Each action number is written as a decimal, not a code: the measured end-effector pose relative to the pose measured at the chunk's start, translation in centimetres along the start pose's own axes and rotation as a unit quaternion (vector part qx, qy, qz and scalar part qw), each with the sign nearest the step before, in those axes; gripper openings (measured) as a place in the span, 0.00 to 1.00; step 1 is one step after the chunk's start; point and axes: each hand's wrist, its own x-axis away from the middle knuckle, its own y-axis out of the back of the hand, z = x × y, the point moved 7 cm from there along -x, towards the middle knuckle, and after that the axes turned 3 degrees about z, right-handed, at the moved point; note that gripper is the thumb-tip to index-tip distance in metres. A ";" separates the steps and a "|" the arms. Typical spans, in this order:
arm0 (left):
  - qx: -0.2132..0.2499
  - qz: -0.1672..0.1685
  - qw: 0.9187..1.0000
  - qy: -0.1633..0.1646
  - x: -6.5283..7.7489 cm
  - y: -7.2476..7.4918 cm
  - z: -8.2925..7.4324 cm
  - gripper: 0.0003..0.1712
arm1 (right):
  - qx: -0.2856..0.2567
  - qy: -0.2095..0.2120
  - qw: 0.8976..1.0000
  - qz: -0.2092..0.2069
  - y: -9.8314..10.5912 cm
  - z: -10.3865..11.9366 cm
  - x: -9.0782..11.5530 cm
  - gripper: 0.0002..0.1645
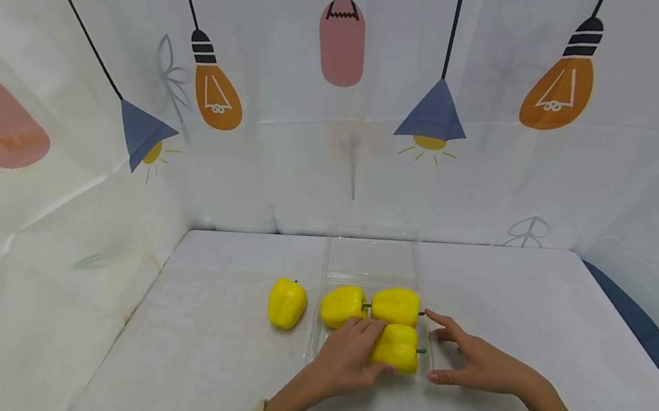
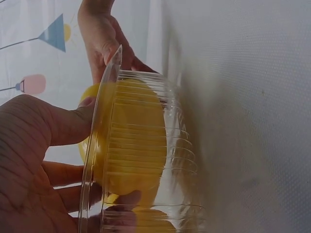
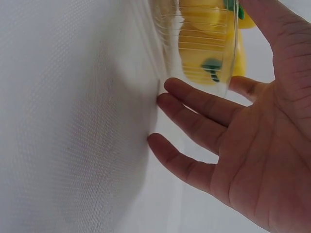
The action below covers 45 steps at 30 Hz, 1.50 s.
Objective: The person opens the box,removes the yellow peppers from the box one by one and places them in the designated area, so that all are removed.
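Note:
A clear plastic clamshell container point(image 1: 311, 351) holds three yellow toy bell peppers: one at the back left point(image 1: 343, 305), one at the back right point(image 1: 396, 305) and one in front point(image 1: 396, 348). My left hand point(image 1: 346, 361) grips the front bell pepper, thumb at its near side and fingers on its left. In the left wrist view, those fingers reach down inside the container wall point(image 2: 141, 116). My right hand point(image 1: 478, 365) is spread beside the container's right edge, holding nothing; its index fingertip is right by the back right pepper's stem. A fourth bell pepper point(image 1: 287, 303) lies left of the container.
The container's lid point(image 1: 372, 258) lies folded back toward the rear of the white table point(image 1: 199, 352). Behind and to the left hangs a white curtain point(image 1: 274, 159) printed with lamps. Something dark blue point(image 1: 642, 325) shows past the table's right edge.

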 end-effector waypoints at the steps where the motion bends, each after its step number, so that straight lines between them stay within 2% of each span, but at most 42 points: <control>1: 0.003 0.001 1.000 0.002 0.0 0.0 0.0 0.38 | 0.000 0.002 1.000 0.000 0.0 0.0 0.0 0.56; 10: 0.046 0.017 0.998 0.025 -0.1 -0.4 0.6 0.37 | 0.005 0.028 1.000 -0.004 0.2 0.3 0.2 0.56; 19: 0.079 0.029 0.996 0.039 -0.3 -0.5 1.0 0.36 | 0.010 0.032 0.999 -0.003 0.4 0.4 0.1 0.57; 36: 0.136 0.019 0.990 0.037 -0.5 -0.8 1.5 0.34 | 0.001 0.028 1.000 0.004 0.5 0.6 0.0 0.58; 39: 0.179 0.027 0.983 0.041 -0.5 -0.8 1.7 0.35 | -0.002 0.020 1.000 0.005 0.4 0.4 -0.1 0.58; 43: 0.257 0.036 0.965 0.050 -0.3 -0.3 2.0 0.35 | -0.008 0.006 1.000 0.007 0.2 0.2 -0.2 0.59; 45: 0.271 0.036 0.961 0.045 -0.2 0.1 2.1 0.34 | -0.010 0.006 1.000 0.007 0.1 0.2 -0.2 0.59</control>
